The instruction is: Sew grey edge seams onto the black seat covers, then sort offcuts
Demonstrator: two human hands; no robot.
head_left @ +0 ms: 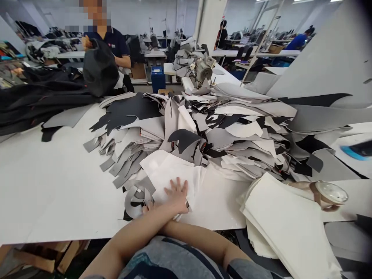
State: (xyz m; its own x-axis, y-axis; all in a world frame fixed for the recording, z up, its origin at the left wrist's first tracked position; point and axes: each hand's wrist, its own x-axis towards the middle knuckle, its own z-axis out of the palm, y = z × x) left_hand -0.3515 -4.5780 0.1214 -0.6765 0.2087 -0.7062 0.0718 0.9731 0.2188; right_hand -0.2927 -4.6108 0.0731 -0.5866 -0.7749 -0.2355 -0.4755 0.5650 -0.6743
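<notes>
My left hand (177,195) lies flat with fingers spread on several thin white sheets (167,166) stacked unevenly at the table's front. My arms cross, the left forearm over the right. My right hand (148,207) shows only its bent fingers at the left of the white sheets, beside a ring-shaped grey piece (129,205); what they grip, if anything, is hidden. Just behind the sheets, a curled grey piece with a black flap (186,141) leans against the piles.
Piles of grey and black cut pieces (247,141) spread across the table (58,186). Cream sheets (287,221) and a tape roll (331,193) lie at right. Across the table, a person (116,42) holds a black bag-like item (100,69). A sewing machine (203,69) stands behind.
</notes>
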